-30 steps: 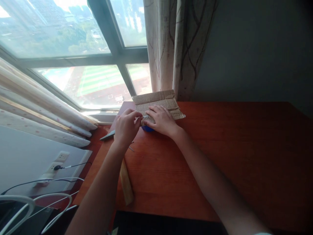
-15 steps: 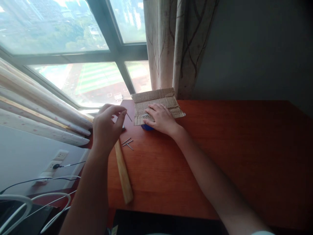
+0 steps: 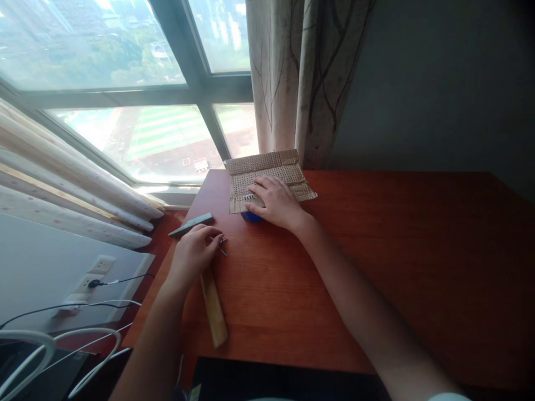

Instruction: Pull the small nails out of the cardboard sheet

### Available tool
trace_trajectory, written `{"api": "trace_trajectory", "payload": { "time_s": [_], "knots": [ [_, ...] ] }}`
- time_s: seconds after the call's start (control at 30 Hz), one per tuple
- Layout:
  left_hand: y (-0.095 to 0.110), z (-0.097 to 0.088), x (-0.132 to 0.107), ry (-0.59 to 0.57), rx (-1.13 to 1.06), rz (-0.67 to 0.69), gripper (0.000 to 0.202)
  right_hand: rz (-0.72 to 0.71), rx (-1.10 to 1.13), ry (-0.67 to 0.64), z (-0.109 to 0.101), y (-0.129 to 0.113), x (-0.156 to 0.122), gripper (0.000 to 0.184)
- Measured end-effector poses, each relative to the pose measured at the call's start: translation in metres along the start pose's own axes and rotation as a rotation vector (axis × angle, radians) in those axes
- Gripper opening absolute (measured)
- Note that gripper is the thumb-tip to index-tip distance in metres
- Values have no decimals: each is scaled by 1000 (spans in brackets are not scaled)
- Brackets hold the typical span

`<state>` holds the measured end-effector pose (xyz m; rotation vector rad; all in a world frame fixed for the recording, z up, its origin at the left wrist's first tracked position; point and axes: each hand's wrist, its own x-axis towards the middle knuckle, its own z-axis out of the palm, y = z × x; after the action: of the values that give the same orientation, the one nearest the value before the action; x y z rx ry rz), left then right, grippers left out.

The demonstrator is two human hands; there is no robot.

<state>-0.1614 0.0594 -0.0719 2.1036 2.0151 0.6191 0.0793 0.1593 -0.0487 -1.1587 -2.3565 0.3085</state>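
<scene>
My left hand (image 3: 196, 248) is low over the desk, thumb and forefinger pinched on a nail (image 3: 223, 240) at the small pile of loose nails. Its fingers partly cover the pile. A hammer lies under and beside this hand, its grey head (image 3: 196, 221) towards the window and its wooden handle (image 3: 214, 312) towards me. My right hand (image 3: 276, 203) rests with fingers spread on a creased sheet of perforated cardboard (image 3: 265, 164). Between its thumb and forefinger shows a small row of shiny metal pieces (image 3: 249, 197). Something blue (image 3: 252, 217) sits under the cardboard, mostly hidden.
The reddish wooden desk (image 3: 376, 250) stretches to the right. At its back are a curtain (image 3: 276, 72) and a window (image 3: 167, 131). Wall sockets (image 3: 94, 278) with cables are down on the left. A dark object (image 3: 271, 379) lies along the near edge.
My left hand has come down and towards me with the nail, from beside the cardboard to the loose nails. The hammer head is now uncovered. My right hand stays on the cardboard.
</scene>
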Motion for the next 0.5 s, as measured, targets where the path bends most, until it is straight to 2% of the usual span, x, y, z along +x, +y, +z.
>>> {"api": "trace_trajectory", "payload": {
  "time_s": [0.27, 0.37, 0.5],
  "knots": [
    [3, -4, 7, 94, -7, -8, 25, -1, -6, 9, 2, 1, 0, 52],
    [15, -12, 13, 193, -50, -1, 25, -2, -10, 11, 1, 1, 0, 52],
    [40, -23, 26, 311, -136, 32, 23, -3, -7, 11, 1, 0, 0, 51]
  ]
}}
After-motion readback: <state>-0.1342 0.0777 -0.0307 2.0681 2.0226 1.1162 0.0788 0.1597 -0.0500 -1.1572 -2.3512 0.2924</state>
